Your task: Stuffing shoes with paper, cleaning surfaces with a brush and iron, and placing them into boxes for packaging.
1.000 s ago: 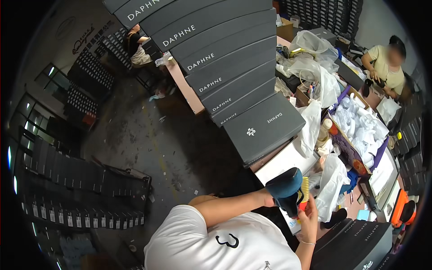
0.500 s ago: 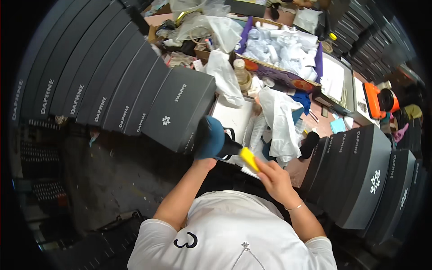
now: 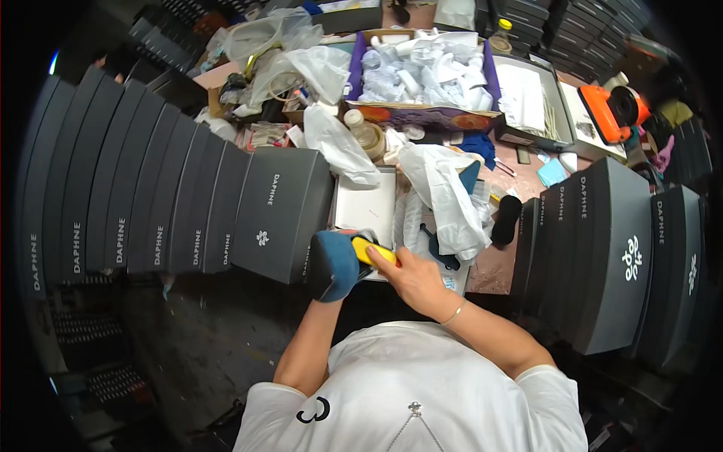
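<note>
A blue shoe (image 3: 340, 262) with a dark sole is held up in front of my body by my left hand. My left hand's fingers are hidden by the shoe; only the wrist (image 3: 330, 307) shows below it. My right hand (image 3: 416, 280) is closed on a yellow block-like tool (image 3: 371, 254) and presses it near the upper side of the shoe. The tool's working end is hidden. Just beyond lies an open white shoebox (image 3: 364, 209), with white tissue paper (image 3: 449, 215) and another dark blue shoe (image 3: 443, 247) partly wrapped beside it.
Dark shoeboxes stand in rows on the left (image 3: 279, 215) and the right (image 3: 602, 256). At the back, a purple carton (image 3: 422, 117) holds crumpled white stuffing. A plastic bottle (image 3: 366, 135), a black oblong object (image 3: 506, 221) and an orange device (image 3: 614, 113) also lie on the table.
My right hand has moved left, bringing the yellow tool against the shoe. The shoe has shifted slightly left and downward and is turned. The view has shifted too.
</note>
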Motion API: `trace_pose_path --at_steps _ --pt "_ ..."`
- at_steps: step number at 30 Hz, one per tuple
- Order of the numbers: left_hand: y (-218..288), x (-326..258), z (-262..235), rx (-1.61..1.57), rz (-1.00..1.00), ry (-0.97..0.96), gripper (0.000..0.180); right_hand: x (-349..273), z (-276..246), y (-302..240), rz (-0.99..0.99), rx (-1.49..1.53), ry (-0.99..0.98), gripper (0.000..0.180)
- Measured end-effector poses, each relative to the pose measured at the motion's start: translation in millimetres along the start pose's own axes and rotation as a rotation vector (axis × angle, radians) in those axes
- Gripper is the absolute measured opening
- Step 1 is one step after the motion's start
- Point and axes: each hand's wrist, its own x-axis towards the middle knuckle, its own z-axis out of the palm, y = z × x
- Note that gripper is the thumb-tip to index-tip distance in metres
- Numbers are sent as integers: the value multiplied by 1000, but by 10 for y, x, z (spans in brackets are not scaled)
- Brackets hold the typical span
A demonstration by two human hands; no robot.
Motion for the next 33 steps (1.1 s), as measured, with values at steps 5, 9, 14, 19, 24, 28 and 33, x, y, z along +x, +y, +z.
trace_pose_path --at_steps 5,9,14,19,24,28,33 --pt "187 -25 -154 621 165 -65 27 -207 82 -88 43 582 -396 43" --pt "-9 -117 -177 264 154 -148 22 -151 161 -16 108 453 -107 42" --pt "-22 51 -265 499 149 -92 20 -254 393 108 71 1211 -496 43" --pt "-515 331 -471 -251 -692 -100 54 -628 -32 478 429 660 -251 39" --pt "-559 171 -550 -458 -853 176 73 -451 449 1106 605 221 95 44" --pt "-537 -387 -575 -41 -461 245 61 -496 626 1091 697 246 -59 74" --pt "-289 -586 -70 -30 -400 -92 28 -403 273 858 538 249 5 84"
